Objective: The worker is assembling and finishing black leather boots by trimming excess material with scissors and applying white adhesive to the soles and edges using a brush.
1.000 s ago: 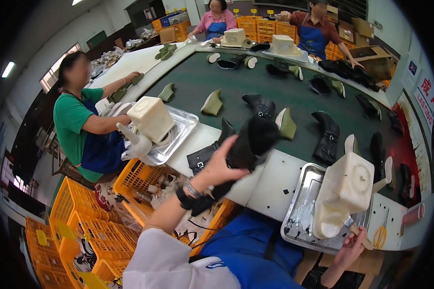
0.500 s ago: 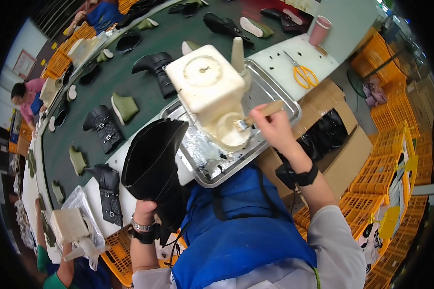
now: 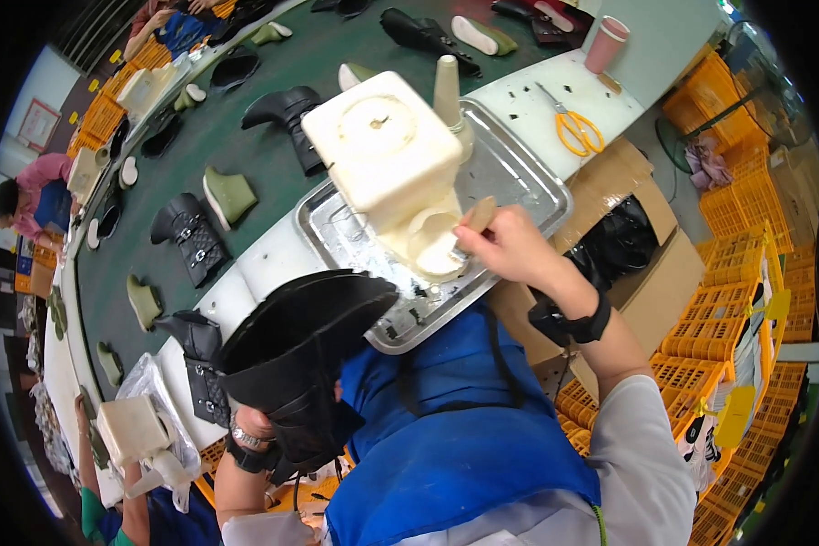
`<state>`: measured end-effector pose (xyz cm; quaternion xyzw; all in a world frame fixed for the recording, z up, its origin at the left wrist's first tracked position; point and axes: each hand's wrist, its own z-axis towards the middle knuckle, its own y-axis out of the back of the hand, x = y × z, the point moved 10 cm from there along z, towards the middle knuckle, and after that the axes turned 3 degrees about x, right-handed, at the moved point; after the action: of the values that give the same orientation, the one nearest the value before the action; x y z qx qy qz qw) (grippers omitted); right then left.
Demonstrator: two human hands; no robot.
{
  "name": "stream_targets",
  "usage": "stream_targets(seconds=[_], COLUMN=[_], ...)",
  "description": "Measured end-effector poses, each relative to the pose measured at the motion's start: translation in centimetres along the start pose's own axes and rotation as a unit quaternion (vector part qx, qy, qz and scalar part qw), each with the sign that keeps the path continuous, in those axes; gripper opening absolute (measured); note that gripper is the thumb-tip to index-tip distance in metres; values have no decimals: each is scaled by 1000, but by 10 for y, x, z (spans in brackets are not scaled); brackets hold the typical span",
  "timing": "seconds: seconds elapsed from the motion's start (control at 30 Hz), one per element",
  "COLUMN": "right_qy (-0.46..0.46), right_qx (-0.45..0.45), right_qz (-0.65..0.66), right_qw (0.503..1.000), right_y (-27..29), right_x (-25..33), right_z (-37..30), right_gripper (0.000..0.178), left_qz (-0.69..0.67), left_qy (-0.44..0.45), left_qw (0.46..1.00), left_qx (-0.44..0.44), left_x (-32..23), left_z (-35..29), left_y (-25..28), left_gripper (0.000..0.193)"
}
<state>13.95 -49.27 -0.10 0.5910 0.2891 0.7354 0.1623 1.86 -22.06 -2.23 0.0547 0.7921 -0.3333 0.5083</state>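
My left hand [image 3: 253,421] grips a black boot [image 3: 305,382] from its left side, the wide open top facing up and away from me; most of those fingers are hidden behind it. In my right hand [image 3: 514,246] a brush [image 3: 480,215] is pinched by its wooden handle. Its bristle end reaches down into the round white cup [image 3: 425,231] at the foot of a cream plastic glue dispenser [image 3: 382,136]. Beneath the dispenser lies a smeared metal tray [image 3: 514,177]. The boot's top edge overlaps the tray's near left corner.
Orange-handled scissors [image 3: 577,133] and a pink cup [image 3: 607,45] stand on the white ledge. An opened cardboard box [image 3: 657,289] at right holds black boots. Green boots [image 3: 230,196] and black ones lie along the green belt [image 3: 273,173]. Orange crates [image 3: 701,337] are stacked right; co-workers sit left.
The boot has tipped, its top swinging right and toward me. My left hand has moved slightly down and left. The brush in my right hand has turned more upright, its bristles lower in the cup.
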Motion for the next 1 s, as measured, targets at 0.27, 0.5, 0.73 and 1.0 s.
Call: stream_targets(seconds=[0.27,0.5,0.73,1.0], right_qy=[-103,46,226,171], right_qx=[23,26,45,-10], right_qz=[193,381,193,228], right_qw=[976,923,954,959], right_y=[14,9,7,8], right_x=[-12,78,111,91], right_z=[8,7,3,-7], right_gripper=[23,19,11,3], left_qz=[-170,-84,7,123], left_qy=[34,35,31,10], left_qw=[983,992,994,986], left_qx=[58,86,104,117], left_x=[26,24,18,4], left_z=[25,49,46,15], left_y=[8,-8,-10,-4], left_gripper=[107,107,108,108])
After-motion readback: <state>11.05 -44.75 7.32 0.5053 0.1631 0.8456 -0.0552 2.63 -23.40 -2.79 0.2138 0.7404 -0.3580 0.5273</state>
